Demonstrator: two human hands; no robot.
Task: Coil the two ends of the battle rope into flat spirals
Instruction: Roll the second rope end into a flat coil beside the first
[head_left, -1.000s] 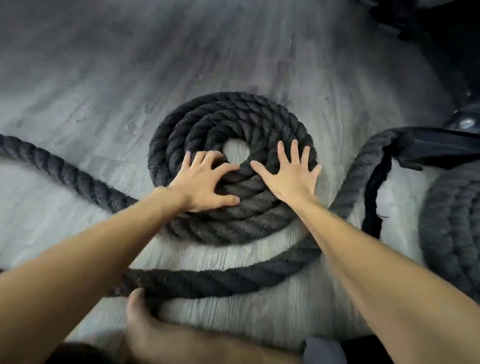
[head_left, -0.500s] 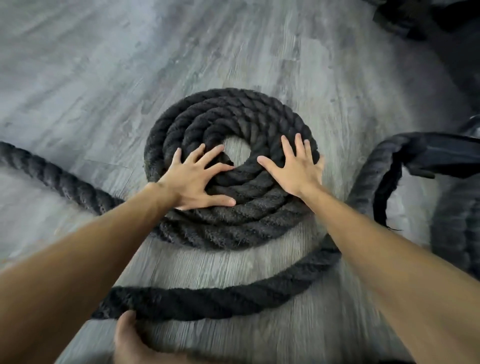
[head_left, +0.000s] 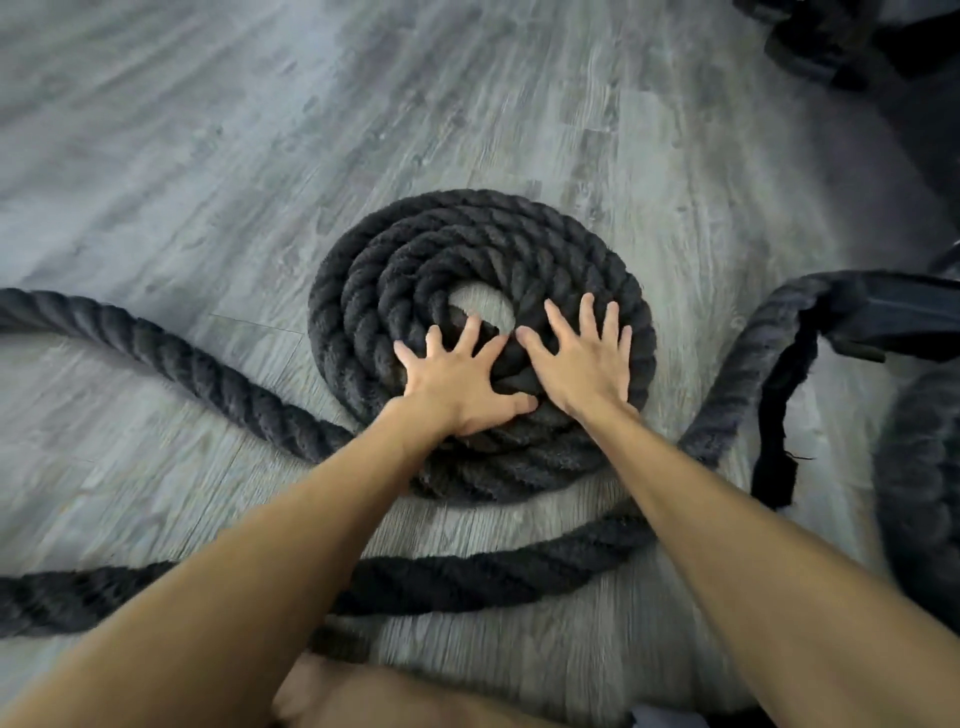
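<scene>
A thick black battle rope lies on the grey floor, one end wound into a flat spiral (head_left: 395, 270) of several turns with a small gap of floor at its middle. My left hand (head_left: 457, 382) presses flat on the near inner turns, fingers spread. My right hand (head_left: 584, 361) presses flat beside it on the right inner turns, fingers spread too. The loose rope (head_left: 208, 374) runs off to the left from the spiral. Another stretch (head_left: 467, 577) curves under my forearms toward the right. A second coil (head_left: 924, 483) shows at the right edge, partly cut off.
Grey wood-look floor (head_left: 260, 130) stretches open beyond and left of the spiral. A black strap and sleeve (head_left: 878, 312) wrap the rope at the right. Dark equipment (head_left: 841, 47) sits at the top right. My bare foot (head_left: 332, 691) is at the bottom edge.
Both hands have slid closer together on the spiral's near inner turns, the left one moving right. The spiral appears turned a little and the view has shifted.
</scene>
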